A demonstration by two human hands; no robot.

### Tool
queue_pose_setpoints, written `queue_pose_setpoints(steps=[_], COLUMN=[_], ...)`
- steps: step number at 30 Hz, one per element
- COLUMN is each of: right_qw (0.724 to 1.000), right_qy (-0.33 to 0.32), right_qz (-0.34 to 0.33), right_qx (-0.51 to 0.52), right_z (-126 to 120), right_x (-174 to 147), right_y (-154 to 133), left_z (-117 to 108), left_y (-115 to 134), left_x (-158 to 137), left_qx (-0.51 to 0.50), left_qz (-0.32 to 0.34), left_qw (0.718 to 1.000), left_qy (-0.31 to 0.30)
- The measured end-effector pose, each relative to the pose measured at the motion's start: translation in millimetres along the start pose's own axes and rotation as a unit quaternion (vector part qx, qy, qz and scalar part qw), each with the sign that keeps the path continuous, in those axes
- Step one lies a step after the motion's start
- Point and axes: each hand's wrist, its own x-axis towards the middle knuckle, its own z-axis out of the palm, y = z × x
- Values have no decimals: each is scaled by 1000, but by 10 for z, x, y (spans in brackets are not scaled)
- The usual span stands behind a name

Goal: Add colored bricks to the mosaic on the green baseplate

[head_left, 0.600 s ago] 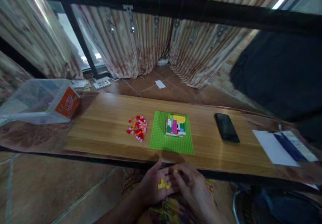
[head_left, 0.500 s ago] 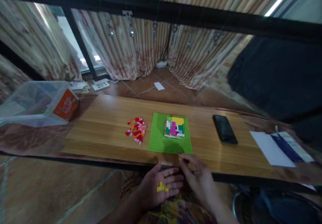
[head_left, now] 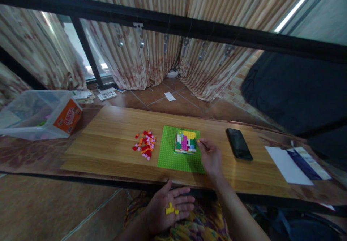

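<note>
My left hand (head_left: 165, 207) lies palm up below the table's front edge, fingers stretched out. Several small yellow bricks (head_left: 170, 208) rest loose on its palm. My right hand (head_left: 211, 158) pinches a small yellow brick (head_left: 198, 141) between thumb and fingertips, just right of a block structure. That multicoloured brick structure (head_left: 185, 142), with white, magenta, yellow and green on top, stands on a green studded baseplate (head_left: 166, 158). To the left of the baseplate is a loose pile of red, orange and pink bricks (head_left: 146, 144).
A black phone (head_left: 239, 144) lies on the wooden board (head_left: 108, 140), right of my right hand. Papers (head_left: 288, 165) lie farther right. At the far left stands a clear plastic bin (head_left: 40, 114) with an orange label. A dark metal bar (head_left: 173, 22) crosses before the curtains.
My right hand has moved forward from beside my left hand to the right side of the brick structure, carrying a yellow brick. My left hand stays palm up with its bricks.
</note>
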Motion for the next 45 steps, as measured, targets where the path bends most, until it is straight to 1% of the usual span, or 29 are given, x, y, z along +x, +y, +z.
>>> queue_pose_setpoints(steps=[8, 15, 26, 35, 41, 45], right_qw=[995, 987, 985, 982, 981, 981], right_qy=[39, 42, 3, 7, -2, 9], right_qz=[35, 70, 79, 94, 103, 99], right_qx=[84, 140, 153, 164, 166, 164], right_z=[186, 183, 147, 173, 173, 190], right_x=[122, 143, 149, 208, 224, 241], right_y=[110, 128, 72, 24, -13, -27], left_z=[-7, -24, -29, -49, -61, -57], left_y=[-10, 0, 2, -9, -6, -9], left_x=[6, 23, 12, 33, 35, 46], left_qx=[2, 7, 3, 9, 3, 13], left_qz=[1, -6, -9, -11, -14, -14], left_qw=[1000, 1000, 1000, 1000, 1000, 1000], left_qy=[-2, -9, -15, -13, -20, -15])
